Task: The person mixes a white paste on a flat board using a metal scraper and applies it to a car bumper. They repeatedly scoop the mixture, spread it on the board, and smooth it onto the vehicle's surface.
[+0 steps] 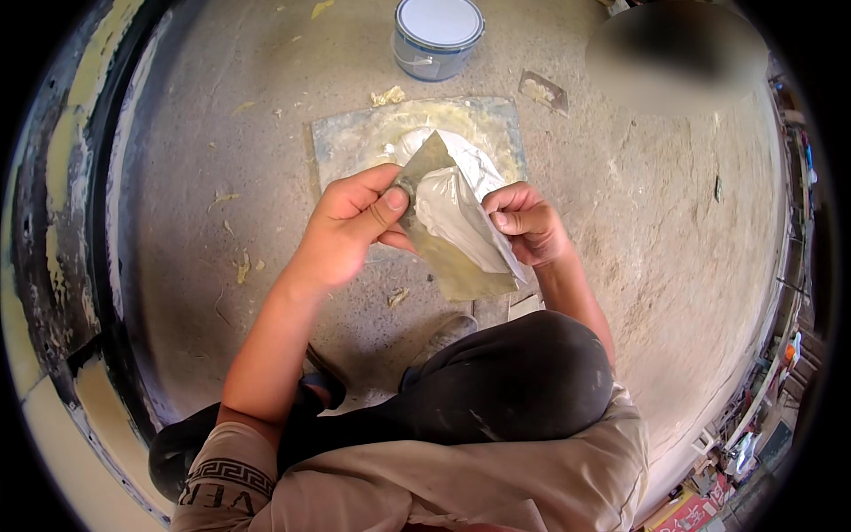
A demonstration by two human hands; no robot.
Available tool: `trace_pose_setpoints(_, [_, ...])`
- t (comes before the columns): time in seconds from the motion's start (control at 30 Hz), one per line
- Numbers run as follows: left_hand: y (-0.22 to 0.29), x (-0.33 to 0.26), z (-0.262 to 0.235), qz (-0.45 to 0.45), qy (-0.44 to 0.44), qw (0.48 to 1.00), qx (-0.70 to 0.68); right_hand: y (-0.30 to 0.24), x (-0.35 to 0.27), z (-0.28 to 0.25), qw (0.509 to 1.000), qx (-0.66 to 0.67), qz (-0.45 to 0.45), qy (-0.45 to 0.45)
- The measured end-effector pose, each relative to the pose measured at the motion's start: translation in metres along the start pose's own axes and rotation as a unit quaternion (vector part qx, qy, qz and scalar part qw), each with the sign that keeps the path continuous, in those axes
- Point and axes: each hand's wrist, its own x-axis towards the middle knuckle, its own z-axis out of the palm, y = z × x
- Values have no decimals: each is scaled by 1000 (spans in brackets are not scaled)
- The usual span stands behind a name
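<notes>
In front of my knees, my left hand (359,222) pinches a thin, flat metal putty spreader (470,280) by its left edge, thumb on top. A thick smear of pale grey-white putty (454,217) lies across its face. My right hand (530,223) is closed on a second thin spreader blade (503,241), seen nearly edge-on and meeting the putty's right side. Below both hands a stained mixing board (341,146) rests on the floor. More white putty (474,160) sits on it, partly hidden behind the spreaders.
A lidded bucket (438,44) stands beyond the board. To its right lies a small plate with dried putty (542,92). Dried yellowish scraps (387,96) dot the concrete floor (656,239). A paint-stained frame (62,222) runs along the left; assorted clutter (745,452) lines the right.
</notes>
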Motion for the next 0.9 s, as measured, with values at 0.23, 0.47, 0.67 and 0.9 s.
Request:
trace_pose_setpoints(0.23, [-2, -4, -8, 0, 18, 999, 38, 0, 0, -9, 998, -37, 16, 46])
trace_pose_setpoints(0.47, [-2, -6, -10, 15, 40, 999, 34, -5, -2, -11, 995, -79, 15, 66])
trace_pose_setpoints(0.67, [0, -10, -14, 24, 52, 997, 42, -16, -6, -6, 991, -107, 28, 75])
trace_pose_setpoints(0.9, [4, -14, -16, 50, 63, 997, 0, -17, -4, -35, 981, -164, 18, 105])
